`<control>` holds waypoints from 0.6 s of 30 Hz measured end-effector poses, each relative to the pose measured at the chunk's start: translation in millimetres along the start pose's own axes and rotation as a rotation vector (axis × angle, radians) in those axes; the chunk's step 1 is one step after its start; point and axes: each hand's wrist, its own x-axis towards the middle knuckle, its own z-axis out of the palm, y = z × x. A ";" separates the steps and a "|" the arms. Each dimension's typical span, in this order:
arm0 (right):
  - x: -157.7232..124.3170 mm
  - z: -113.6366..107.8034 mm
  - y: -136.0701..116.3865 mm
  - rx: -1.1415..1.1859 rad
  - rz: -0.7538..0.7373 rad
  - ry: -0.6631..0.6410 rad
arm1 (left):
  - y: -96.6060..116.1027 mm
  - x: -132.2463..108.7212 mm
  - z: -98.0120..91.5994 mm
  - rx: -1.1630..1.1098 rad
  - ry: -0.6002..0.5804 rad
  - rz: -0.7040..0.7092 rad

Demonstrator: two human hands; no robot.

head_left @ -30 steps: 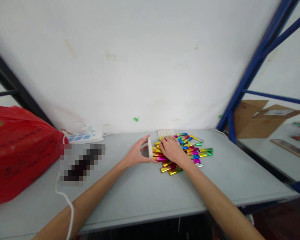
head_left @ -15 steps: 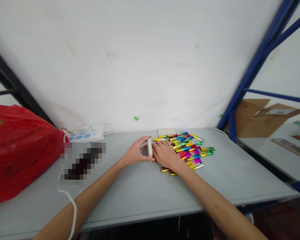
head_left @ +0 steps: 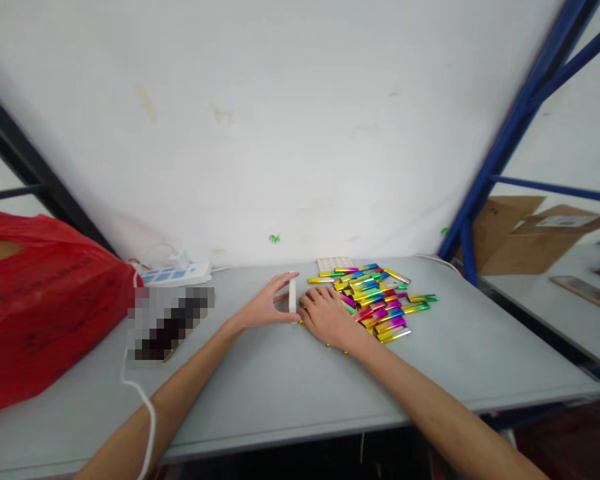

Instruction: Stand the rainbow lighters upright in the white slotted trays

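My left hand (head_left: 263, 305) grips a thin white frame-like piece (head_left: 293, 295), thumb at its near end and fingers at its far end. It stands on edge on the grey tabletop; its exact kind I cannot make out. My right hand (head_left: 327, 315) lies palm down with fingers slightly spread over the left side of a pile of shiny multicoloured foil tubes (head_left: 380, 307). Its fingertips are just right of the white piece. A bit of gold shows under them, and the palm hides the tubes below.
A red plastic bag (head_left: 55, 307) fills the left side. Behind it lie a white power strip (head_left: 180, 273) and a white cable (head_left: 147, 413). A white grid-patterned tray (head_left: 334, 264) sits by the wall. Blue posts (head_left: 500, 140) and a cardboard box (head_left: 515, 240) stand at right.
My left hand and the white piece have shifted slightly left. My right hand has also moved a little left, and more tubes show behind its fingers.
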 end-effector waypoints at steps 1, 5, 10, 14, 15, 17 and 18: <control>0.0 -0.4 1.5 0.012 0.005 0.002 | -3.9 0.1 -5.6 0.002 -0.009 -0.019; 0.9 -5.7 15.1 0.071 0.056 0.079 | -29.3 1.3 -46.1 0.112 0.015 -0.085; 1.8 -11.5 26.2 0.099 0.105 0.101 | -56.6 -0.2 -83.9 0.631 0.238 -0.136; 2.9 -13.1 28.7 0.110 0.116 0.126 | -59.7 1.6 -66.3 0.747 0.245 -0.116; 3.4 -13.2 30.2 0.107 0.122 0.134 | -59.6 3.9 -58.5 0.765 0.221 -0.104; 4.3 -12.8 35.5 0.093 0.154 0.139 | -59.6 11.6 -44.8 0.777 0.185 -0.090; 4.6 -12.3 39.6 0.082 0.176 0.137 | -60.0 17.1 -40.2 0.772 0.171 -0.076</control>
